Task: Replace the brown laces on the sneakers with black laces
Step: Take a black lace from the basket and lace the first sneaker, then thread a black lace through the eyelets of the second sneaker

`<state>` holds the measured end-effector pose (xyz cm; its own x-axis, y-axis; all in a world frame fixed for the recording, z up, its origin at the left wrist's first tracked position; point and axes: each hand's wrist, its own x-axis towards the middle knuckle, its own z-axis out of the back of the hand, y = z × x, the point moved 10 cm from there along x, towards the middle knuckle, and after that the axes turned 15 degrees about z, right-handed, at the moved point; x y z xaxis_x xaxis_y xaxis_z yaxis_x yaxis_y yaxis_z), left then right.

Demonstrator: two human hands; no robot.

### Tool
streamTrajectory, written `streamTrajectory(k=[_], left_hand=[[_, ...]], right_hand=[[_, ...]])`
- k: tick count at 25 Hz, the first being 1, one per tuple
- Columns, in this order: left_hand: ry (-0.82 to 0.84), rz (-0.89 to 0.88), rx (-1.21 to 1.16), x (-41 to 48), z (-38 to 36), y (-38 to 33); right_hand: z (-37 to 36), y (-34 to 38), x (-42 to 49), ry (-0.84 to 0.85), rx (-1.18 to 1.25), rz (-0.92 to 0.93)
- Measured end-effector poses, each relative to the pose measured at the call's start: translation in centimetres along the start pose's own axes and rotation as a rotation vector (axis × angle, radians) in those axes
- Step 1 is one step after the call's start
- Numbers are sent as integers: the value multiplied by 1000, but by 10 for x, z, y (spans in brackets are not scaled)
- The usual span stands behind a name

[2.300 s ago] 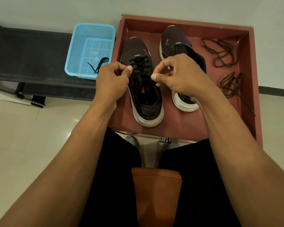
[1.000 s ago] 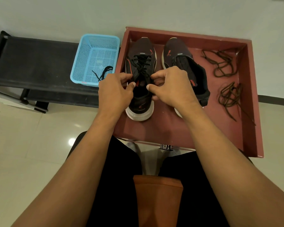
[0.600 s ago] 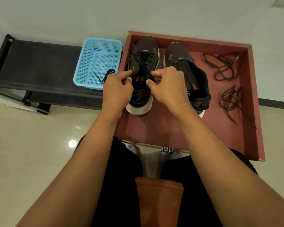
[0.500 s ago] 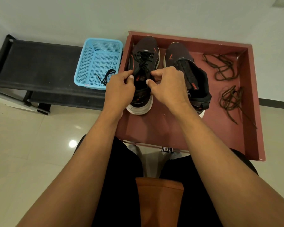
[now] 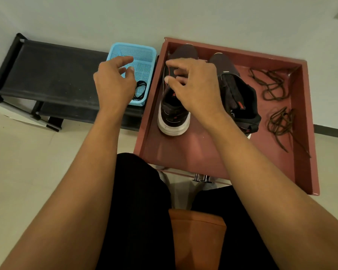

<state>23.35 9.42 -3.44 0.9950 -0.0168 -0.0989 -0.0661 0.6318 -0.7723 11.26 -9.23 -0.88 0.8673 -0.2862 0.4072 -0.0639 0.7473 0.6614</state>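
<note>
The left hand [image 5: 113, 84] leaves the laced sneaker [image 5: 173, 114], spread just above the spare black lace [image 5: 140, 90], so the second sneaker [image 5: 236, 90] is next. I cannot tell how the right hand [image 5: 193, 86] grips.

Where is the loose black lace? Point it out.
In the head view the black lace lies coiled in the near corner of the blue basket, just left of the red tray, beside the left hand.

Two sneakers [image 5: 174, 115] [image 5: 239, 94], two brown laces [image 5: 271, 84] [image 5: 281, 121], one basket [image 5: 133, 48] holding one black lace [image 5: 141, 90].
</note>
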Motion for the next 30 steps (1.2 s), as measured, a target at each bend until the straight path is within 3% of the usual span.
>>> streamTrajectory(k=[3,11,14,22,30], left_hand=[[-11,-14,50,26,3,-2],[153,-16,574,85,-63,50],[147,-40,563,87,-71,56],[11,-106,630,86,-77,53],[0,-149,608,85,-75,46]], right_hand=[[-31,15,41,74,-132,115],[-166,10,112,587,-507,268],[-201,3,110,769,-613,318],[-231,-22,103,846,-706,391],[-234,-25,108,827,-634,347]])
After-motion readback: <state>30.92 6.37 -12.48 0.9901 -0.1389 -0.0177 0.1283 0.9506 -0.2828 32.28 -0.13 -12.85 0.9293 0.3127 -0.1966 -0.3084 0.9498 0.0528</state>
